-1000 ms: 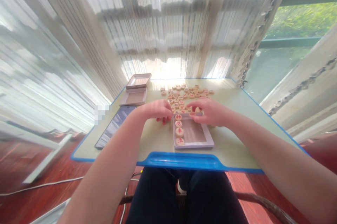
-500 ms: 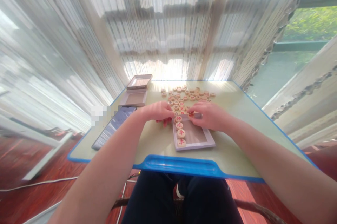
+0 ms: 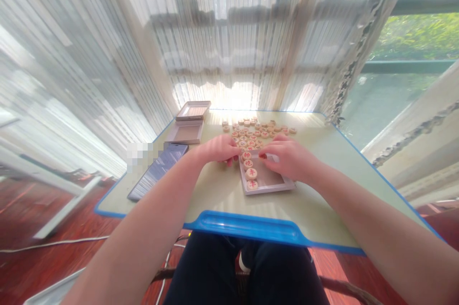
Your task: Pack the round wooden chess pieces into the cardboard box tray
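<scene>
A shallow white open box (image 3: 269, 190) lies on the table, with a column of round wooden Chinese chess pieces (image 3: 251, 174) with red characters along its left side. My left hand (image 3: 223, 148) is closed at the box's far left corner, thumb and fingers pinching its edge; the curled fingertips are partly hidden. Over the box's far right part, my right hand (image 3: 285, 156) pinches a chess piece (image 3: 262, 156), mostly covered by the fingers. Just beyond the box, many loose chess pieces (image 3: 251, 143) lie spread on the tabletop.
A pale folding table (image 3: 211, 190) has a blue rim and a blue front trough (image 3: 247, 226). To the left lie a dark tablet or phone (image 3: 158, 171) and two shallow boxes or lids, one light (image 3: 186, 134), one dark-edged (image 3: 193, 110). Sheer curtains hang behind.
The box has slid slightly away from me, toward the loose pieces, with both hands at it. The piece in my right hand is now more hidden by the fingers.
</scene>
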A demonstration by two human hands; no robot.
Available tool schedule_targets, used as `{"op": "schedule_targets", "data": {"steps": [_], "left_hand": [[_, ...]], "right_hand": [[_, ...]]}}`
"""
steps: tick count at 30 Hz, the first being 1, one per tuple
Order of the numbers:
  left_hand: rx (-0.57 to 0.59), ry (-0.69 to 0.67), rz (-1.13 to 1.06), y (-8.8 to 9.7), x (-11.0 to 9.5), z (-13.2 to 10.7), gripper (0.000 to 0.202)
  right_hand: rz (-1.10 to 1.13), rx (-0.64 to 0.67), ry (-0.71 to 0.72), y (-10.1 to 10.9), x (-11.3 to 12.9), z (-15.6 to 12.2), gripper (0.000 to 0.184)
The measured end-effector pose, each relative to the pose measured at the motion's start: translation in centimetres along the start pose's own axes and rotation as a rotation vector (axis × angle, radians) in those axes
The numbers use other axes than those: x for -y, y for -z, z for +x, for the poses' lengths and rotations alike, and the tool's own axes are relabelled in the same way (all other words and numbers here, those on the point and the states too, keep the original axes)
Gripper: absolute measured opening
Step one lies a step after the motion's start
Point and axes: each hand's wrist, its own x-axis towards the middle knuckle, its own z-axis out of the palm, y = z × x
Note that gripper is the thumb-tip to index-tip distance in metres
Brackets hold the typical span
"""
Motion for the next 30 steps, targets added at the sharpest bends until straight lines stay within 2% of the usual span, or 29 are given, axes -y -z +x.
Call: {"op": "schedule_targets", "data": {"steps": [7, 15, 19, 22, 25, 27, 30], "left_hand": [[-0.023, -0.055, 0.053, 0.2, -0.2, -0.3, 0.029], [-0.053, -0.079, 0.081, 0.3, -0.3, -0.5, 0.028], [-0.062, -0.075, 0.071, 0.4, -0.4, -0.5, 0.026], [-0.078, -0.084, 0.065, 0.4, -0.4, -0.5, 0.025], [-0.096, -0.085, 0.064, 0.4, -0.4, -0.6, 0.025], [-0.099, -0.079, 0.065, 0.3, -0.4, -0.7, 0.025], [-0.087, -0.078, 0.067, 0.3, -0.4, -0.7, 0.026]], "right_hand": [[-0.024, 0.133, 0.003, 1.1, 1.4, -0.5, 0.013], [0.039, 0.119, 0.018, 1.1, 0.8, -0.3, 0.012], [0.005, 0.130, 0.008, 0.5, 0.2, -0.4, 0.023], [0.015, 0.149, 0.021, 0.0, 0.1, -0.4, 0.019], [0.016, 0.148, -0.031, 0.0, 0.3, -0.3, 0.016], [0.023, 0.125, -0.060, 0.2, 0.6, -0.3, 0.015], [0.115, 0.080, -0.014, 1.1, 1.3, -0.3, 0.010]]}}
